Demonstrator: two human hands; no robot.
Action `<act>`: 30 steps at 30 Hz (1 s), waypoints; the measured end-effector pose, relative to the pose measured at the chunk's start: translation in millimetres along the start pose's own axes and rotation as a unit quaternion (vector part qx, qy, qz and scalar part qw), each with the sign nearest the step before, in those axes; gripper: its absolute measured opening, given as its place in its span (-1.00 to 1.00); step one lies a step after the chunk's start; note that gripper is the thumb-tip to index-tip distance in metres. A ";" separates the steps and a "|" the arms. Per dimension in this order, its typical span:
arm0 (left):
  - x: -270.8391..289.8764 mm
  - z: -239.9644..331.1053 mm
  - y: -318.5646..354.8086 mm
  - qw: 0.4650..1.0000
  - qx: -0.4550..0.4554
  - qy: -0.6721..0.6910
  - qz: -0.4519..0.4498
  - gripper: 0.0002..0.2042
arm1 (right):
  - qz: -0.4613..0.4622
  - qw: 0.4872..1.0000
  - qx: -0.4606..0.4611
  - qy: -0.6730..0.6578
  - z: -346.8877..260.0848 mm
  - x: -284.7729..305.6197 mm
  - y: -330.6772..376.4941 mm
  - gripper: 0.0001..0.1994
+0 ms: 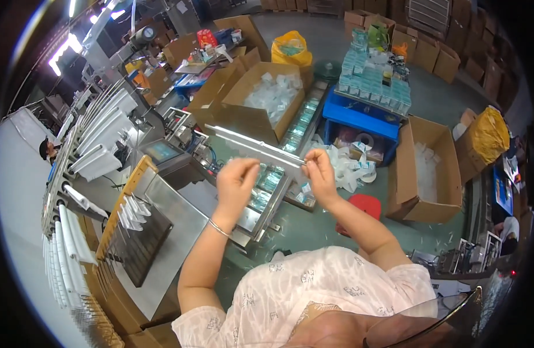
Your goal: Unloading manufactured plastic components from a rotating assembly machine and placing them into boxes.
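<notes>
Packing line: a long conveyor channel (290,136) runs from 1 o'clock down toward the hands, its pockets filled with small teal-and-clear packs along most of its visible length.
Supply carton: the open cardboard box (261,98) at 12 o'clock holds a heap of clear sachets, so much stock is left to feed.
Blue crate: at 1 o'clock the blue crate (359,119) carries stacked teal boxes (374,78), seemingly finished goods.
Loose pile: white-and-clear packs (351,165) lie on the floor at 2 o'clock, just beside the crate.
Left hand: the left hand (237,182) is raised above the channel, fingers curled in a pinch on one end of the clear sachet (278,165).
Right hand: the right hand (320,171) pinches the other end, fingertips closed.
Sachet: held stretched between both hands above the channel, not yet laid in a pocket; its outline is faint, so its exact extent is uncertain.
</notes>
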State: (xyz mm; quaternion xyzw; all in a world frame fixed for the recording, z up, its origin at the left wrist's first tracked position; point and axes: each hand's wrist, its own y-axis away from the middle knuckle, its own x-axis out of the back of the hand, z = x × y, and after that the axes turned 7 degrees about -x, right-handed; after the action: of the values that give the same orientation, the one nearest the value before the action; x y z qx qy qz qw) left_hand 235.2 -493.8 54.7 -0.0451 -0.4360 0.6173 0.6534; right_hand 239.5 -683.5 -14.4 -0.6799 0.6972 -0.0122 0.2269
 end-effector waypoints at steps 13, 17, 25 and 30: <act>24.7 -58.6 -96.9 0.943 -0.281 -0.157 -0.085 -0.82 | -0.067 0.995 -0.056 -0.044 1.3 6.5 -61.2 -0.93; 56.5 -83.4 -102.0 0.932 -0.201 -0.284 0.105 -0.79 | -0.060 0.994 -0.058 -0.065 0.6 10.4 -90.1 -0.93; 81.1 -144.5 -97.5 0.990 -0.067 -0.069 0.102 -0.81 | -0.156 0.967 -0.152 -0.133 -11.0 20.1 -165.1 -0.91; 71.8 -184.8 -103.8 0.963 0.130 0.136 0.193 -0.81 | -0.154 0.980 -0.117 -0.038 34.9 0.5 -255.4 -0.89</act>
State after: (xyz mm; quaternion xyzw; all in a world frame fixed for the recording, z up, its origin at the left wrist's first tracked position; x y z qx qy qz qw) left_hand 420.2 -368.7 39.7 -0.1261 -0.2419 0.7710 0.5755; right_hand 491.9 -693.1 37.4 -0.8010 0.5715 0.0604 0.1678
